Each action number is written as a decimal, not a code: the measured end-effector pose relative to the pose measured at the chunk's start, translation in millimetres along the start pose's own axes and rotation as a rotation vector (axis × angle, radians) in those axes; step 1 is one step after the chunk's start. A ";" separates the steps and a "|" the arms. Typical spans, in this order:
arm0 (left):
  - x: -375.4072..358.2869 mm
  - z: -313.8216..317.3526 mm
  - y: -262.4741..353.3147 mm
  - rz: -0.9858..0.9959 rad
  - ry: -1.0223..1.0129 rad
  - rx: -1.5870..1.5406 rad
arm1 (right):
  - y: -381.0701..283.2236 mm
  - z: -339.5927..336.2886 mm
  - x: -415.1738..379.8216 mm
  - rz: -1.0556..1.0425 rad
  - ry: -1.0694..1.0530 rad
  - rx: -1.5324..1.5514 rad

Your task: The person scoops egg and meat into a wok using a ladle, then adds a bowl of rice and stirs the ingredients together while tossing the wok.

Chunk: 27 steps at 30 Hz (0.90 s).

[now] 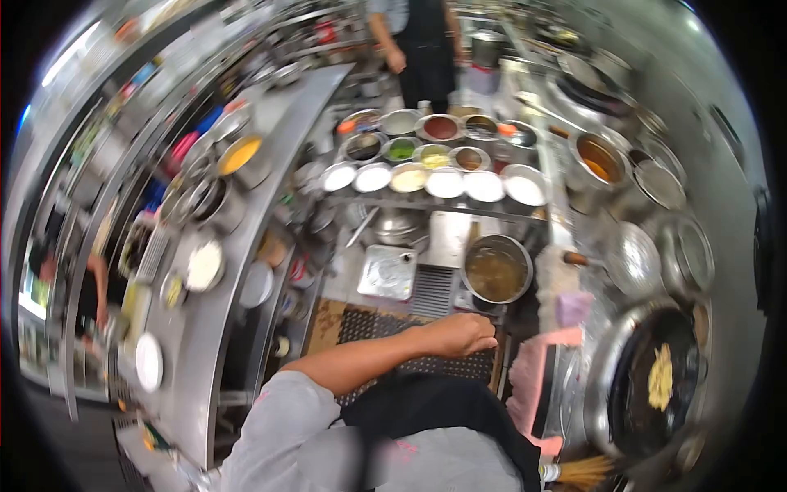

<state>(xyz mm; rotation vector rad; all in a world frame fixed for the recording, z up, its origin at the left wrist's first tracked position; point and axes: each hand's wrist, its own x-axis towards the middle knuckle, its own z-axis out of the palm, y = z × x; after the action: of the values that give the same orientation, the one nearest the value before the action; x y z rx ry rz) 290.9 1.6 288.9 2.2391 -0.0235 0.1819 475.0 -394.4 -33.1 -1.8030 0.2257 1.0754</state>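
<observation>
On our left, a steel counter (197,361) carries a white plate (149,361) and, farther along, a round pan of white food (203,265); both lie well apart from our arm. Toward the middle, a shallow metal tray (388,272) sits beyond our forearm, with rows of bowls (445,183) farther off.

Our left hand (461,334) is curled into a fist across the front of our body; nothing sticks out of it, though we cannot tell whether something small is tucked inside. Our right hand is out of the picture, so we cannot tell how it is held.

Just beyond the fist and slightly right stands a pot of brownish liquid (497,271), the thing nearest our hand. Its rim may well be hot, so we do best to keep wrist and forearm short of it.

Farther right, past a pink cloth (533,373), a straw brush (584,472) lies near us; we should keep its bristles away from any heat. Beyond it to the right, a dark wok (635,426) holds a yellow strip of food (660,379), apart from the rim. To handle that well, we judge, we should watch its edges for colour, loosen it all round first, and turn it in one smooth motion.
</observation>
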 end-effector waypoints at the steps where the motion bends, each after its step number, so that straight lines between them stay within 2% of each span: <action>1: -25.5 -6.1 -10.1 -0.011 0.052 0.014 | -11.2 16.2 0.6 -0.007 -0.027 -0.050; 2: -52.2 -18.4 -19.6 -0.040 0.110 0.050 | -10.5 22.8 4.6 -0.003 -0.049 -0.099; 5: -134.4 -42.1 -57.7 -0.292 0.346 -0.040 | -10.7 57.6 14.9 0.000 -0.130 -0.259; 7: -193.9 -56.5 -89.9 -0.439 0.605 -0.148 | 3.0 74.5 28.5 -0.006 -0.199 -0.382; 9: -253.4 -82.0 -103.8 -0.699 0.983 -0.570 | 24.2 87.6 53.2 -0.036 -0.278 -0.517; 12: -345.5 -118.1 -128.1 -0.557 1.618 -0.737 | 40.4 102.0 80.3 -0.100 -0.366 -0.641; 13: -374.9 -129.2 -139.2 -0.477 1.825 -0.801 | 28.0 121.3 63.2 -0.108 -0.383 -0.647; 15: -429.3 -153.0 -161.3 -0.386 2.191 -0.849 | -27.3 164.8 24.1 -0.121 -0.340 -0.535; 16: -449.8 -165.3 -167.6 -0.350 2.295 -0.849 | -77.9 205.0 -27.9 -0.129 -0.320 -0.479; 17: -467.5 -178.5 -172.7 -0.308 2.393 -0.849 | -79.2 219.8 -20.0 -0.132 -0.361 -0.417; 19: -498.6 -193.6 -185.6 -0.347 2.383 -0.778 | -87.9 247.8 -16.8 -0.137 -0.434 -0.282; 23: -552.1 -199.0 -231.0 -0.409 2.358 -0.555 | -116.7 302.4 -59.3 -0.200 -0.429 -0.378; 25: -547.1 -211.1 -208.8 -0.403 2.381 -0.640 | -120.8 315.9 -70.9 -0.190 -0.467 -0.401; 27: -557.1 -216.2 -207.3 -0.451 2.314 -0.593 | -120.2 322.5 -76.1 -0.211 -0.449 -0.459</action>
<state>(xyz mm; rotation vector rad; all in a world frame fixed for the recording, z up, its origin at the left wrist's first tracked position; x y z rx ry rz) -270.1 273.8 183.3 0.3840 1.3358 1.9177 316.4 -94.6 62.9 -1.8629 -0.5078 1.4204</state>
